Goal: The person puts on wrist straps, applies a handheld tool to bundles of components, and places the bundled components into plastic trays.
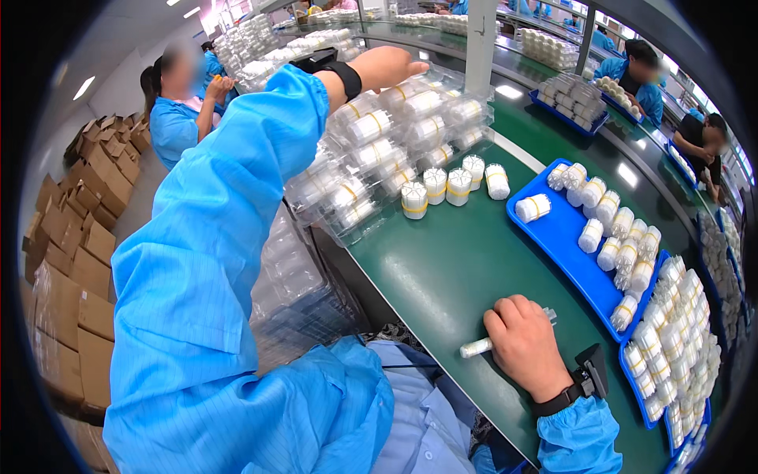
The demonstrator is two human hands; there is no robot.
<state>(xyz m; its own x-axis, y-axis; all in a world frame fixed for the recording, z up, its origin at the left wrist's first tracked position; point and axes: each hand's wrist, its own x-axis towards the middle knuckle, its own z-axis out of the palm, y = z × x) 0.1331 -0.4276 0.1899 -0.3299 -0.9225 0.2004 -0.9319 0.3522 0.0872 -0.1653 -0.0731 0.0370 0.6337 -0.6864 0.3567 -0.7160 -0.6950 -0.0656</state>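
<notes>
My left hand [385, 68] reaches out over the far edge of stacked clear plastic trays [347, 225] filled with white banded bundles [369, 126]. Its fingertips are out of sight, so I cannot tell if it holds anything. On the green work surface, my right hand [523, 341] is closed with curled fingers over slim white tubes [476, 347]. Their ends stick out on both sides of the hand. Several short white cylinders [414, 201] with yellow bands stand beside the trays, and one leans [497, 182].
A blue tray [549, 229] at the right holds more banded cylinders. Nearer me, another blue tray [634, 365] is heaped with them. A white post [479, 51] rises behind the stack. Cardboard boxes [99, 253] fill the left side. Other people [178, 118] work nearby.
</notes>
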